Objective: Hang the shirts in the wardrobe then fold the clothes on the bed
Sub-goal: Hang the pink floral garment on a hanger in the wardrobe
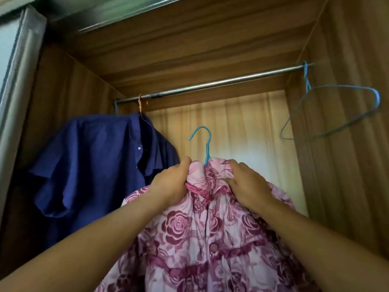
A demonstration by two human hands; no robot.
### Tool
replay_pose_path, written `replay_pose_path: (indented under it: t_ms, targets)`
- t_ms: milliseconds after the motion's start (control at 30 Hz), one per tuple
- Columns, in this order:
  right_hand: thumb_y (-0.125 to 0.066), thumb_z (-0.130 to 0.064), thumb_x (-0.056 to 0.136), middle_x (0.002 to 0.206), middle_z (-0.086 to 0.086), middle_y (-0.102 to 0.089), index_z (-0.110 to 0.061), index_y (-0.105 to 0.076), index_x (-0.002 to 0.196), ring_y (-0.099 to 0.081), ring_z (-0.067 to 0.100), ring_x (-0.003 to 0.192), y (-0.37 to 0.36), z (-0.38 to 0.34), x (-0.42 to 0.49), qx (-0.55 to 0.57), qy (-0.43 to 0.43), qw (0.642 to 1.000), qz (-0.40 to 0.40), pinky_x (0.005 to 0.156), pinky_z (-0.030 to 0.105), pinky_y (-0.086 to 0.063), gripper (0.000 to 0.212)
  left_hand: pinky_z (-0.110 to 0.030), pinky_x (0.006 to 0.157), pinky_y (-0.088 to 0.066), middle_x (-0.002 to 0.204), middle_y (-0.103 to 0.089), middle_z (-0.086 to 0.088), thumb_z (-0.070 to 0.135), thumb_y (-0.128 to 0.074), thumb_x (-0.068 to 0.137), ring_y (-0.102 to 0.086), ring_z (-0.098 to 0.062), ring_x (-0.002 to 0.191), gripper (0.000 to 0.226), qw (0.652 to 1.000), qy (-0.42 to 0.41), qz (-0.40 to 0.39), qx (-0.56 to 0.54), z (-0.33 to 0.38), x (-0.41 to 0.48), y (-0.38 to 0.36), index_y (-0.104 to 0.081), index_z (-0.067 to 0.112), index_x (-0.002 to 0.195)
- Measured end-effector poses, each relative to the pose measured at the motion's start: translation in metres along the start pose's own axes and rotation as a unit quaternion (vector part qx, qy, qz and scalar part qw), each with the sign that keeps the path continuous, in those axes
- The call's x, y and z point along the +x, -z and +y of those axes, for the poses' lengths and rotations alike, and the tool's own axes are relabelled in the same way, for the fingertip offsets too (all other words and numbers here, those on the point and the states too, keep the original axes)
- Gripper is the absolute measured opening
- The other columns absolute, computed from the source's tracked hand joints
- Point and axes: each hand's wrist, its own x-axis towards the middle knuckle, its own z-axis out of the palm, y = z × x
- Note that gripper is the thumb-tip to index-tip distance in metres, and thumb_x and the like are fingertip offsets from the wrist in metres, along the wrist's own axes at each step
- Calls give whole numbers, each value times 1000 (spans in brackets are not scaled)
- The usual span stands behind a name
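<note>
Here, both hands are raised inside the wardrobe (347,60), holding the pink shirt (200,239) by its collar. The left hand (171,182) has its fingers curled into the bunched cloth on the collar's left side, thumb on top. The right hand (248,182) grips the collar's right side, fingers bent over the fold. The shirt, printed with dark roses and buttoned down the front, sits on a blue hanger (202,142). The hanger's hook rises from the collar between the two hands, open end to the left. The hook hangs in free air, below the rod (210,84) and well apart from it. The steel rod slants from low on the left to high on the right, meeting both side walls. At its left end a blue shirt (94,165) hangs from a tan hook (140,104), close to the left wall, with a second blue hook (115,106) just beside it. The blue shirt's right edge lies just behind the left hand. At the far right end an empty hanger (336,114) of blue wire hangs against the right wall. Between the tan hook and the empty hanger the rod runs bare, directly above the held shirt. A grey door frame (19,81) edges the opening on the left.
</note>
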Motion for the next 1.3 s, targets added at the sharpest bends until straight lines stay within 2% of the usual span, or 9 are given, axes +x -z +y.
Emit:
replay_pose_path:
  t_ms: [167, 333, 500, 600, 667, 733, 867, 1100, 1300]
  targets:
    - [-51, -44, 101, 114, 6, -58, -20, -51, 138, -55, 31, 106, -6, 19, 4, -32, -18, 998, 42, 89, 44, -43, 44, -40, 60, -38, 94, -60, -5, 23, -44, 95, -60, -37, 80, 21, 991, 72, 43, 102, -18, 20, 25, -28, 21, 108]
    - [-67, -38, 92, 107, 15, -57, -9, -65, 112, -57, 40, 96, -19, -9, 22, -5, -8, 988, 152, 82, 47, -47, 36, -41, 61, -39, 102, -65, -11, 16, -46, 93, -60, -38, 81, 20, 982, 87, 7, 165, -27, 59, 48, -31, 19, 106]
    - [-65, -60, 85, 126, 10, -48, -26, -37, 136, -54, 38, 115, -32, -25, 75, 69, -95, 992, 41, 90, 48, -50, 67, -42, 69, -46, 111, -66, -15, 25, -47, 93, -65, -40, 100, 18, 985, 59, 19, 162, -34, 96, 62, -39, 19, 108]
    - [-71, -56, 83, 137, 13, -46, -28, -12, 156, -54, 37, 123, -45, -25, 108, 191, -85, 977, -29, 96, 45, -48, 99, -42, 71, -48, 114, -65, -14, 31, -48, 93, -64, -39, 103, 24, 985, 51, 15, 165, -45, 111, 67, -47, 18, 112]
    - [-71, -52, 86, 133, 11, -47, -25, -23, 154, -57, 35, 119, -62, -26, 124, 213, -54, 975, -27, 93, 40, -48, 87, -41, 70, -49, 114, -65, -13, 33, -50, 92, -64, -38, 103, 24, 985, 52, 13, 166, -57, 118, 68, -48, 18, 111]
    - [-67, -49, 91, 115, 4, -47, -22, -43, 139, -61, 32, 108, -80, -29, 137, 213, -27, 977, -2, 85, 36, -47, 60, -41, 72, -51, 115, -65, -13, 36, -53, 92, -64, -37, 104, 26, 983, 56, 15, 177, -69, 123, 72, -50, 18, 110]
    - [-56, -44, 99, 103, 3, -46, -25, -53, 127, -63, 37, 95, -100, -43, 168, 208, 5, 976, 65, 81, 40, -51, 33, -42, 77, -50, 117, -65, -15, 37, -58, 89, -63, -40, 107, 36, 981, 59, 23, 183, -90, 132, 85, -49, 16, 117]
    - [-50, -43, 102, 96, 4, -44, -24, -52, 124, -63, 41, 91, -114, -41, 217, 191, -44, 976, 90, 77, 39, -50, 29, -39, 75, -42, 125, -62, -6, 65, -48, 87, -63, -34, 111, 61, 941, 39, 6, 337, -125, 137, 112, -36, 33, 137]
    - [-51, -43, 101, 96, 3, -43, -26, -50, 121, -63, 39, 96, -136, -54, 237, 183, -40, 980, 73, 77, 37, -48, 26, -37, 72, -41, 124, -63, -5, 36, -44, 98, -63, -33, 110, 39, 930, 54, -16, 363, -144, 138, 103, -31, 38, 135]
